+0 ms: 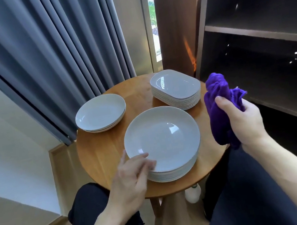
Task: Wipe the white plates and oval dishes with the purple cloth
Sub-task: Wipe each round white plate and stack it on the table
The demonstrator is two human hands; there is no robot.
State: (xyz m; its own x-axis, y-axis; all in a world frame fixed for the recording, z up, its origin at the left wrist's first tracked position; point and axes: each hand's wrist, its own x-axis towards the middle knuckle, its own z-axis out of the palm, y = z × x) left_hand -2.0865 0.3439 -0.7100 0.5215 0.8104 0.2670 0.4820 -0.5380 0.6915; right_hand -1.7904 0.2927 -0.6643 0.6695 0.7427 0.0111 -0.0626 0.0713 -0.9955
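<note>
Inspection centred on a round wooden table (100,159).

1. A tall stack of round white ceramic plates (162,139) stood on the near part of the table, with the top plate facing up.
2. A shorter stack of round white plates (100,112) sat on the table's far left part, overhanging its edge.
3. A stack of oval white dishes (176,88) occupied the table's far right part. It stood apart from both round stacks.
4. The purple cloth (218,112) was bunched and held in the air just off the table's right edge. It touched no plate or dish.
5. The right hand (241,122) grasped the cloth, with thumb and fingers curled round its middle. Cloth hung out both above and below the fist.
6. The left hand (129,180) was at the table's near side, by the near-left rim of the tall stack. Its fingers were loosely extended and gripped nothing. They were blurred, so contact with the rim could not be confirmed.
7. A white bottle (193,193) stood beneath the table, grey pleated curtains (45,51) hung behind it, and a dark shelf unit (258,35) stood to its right.
</note>
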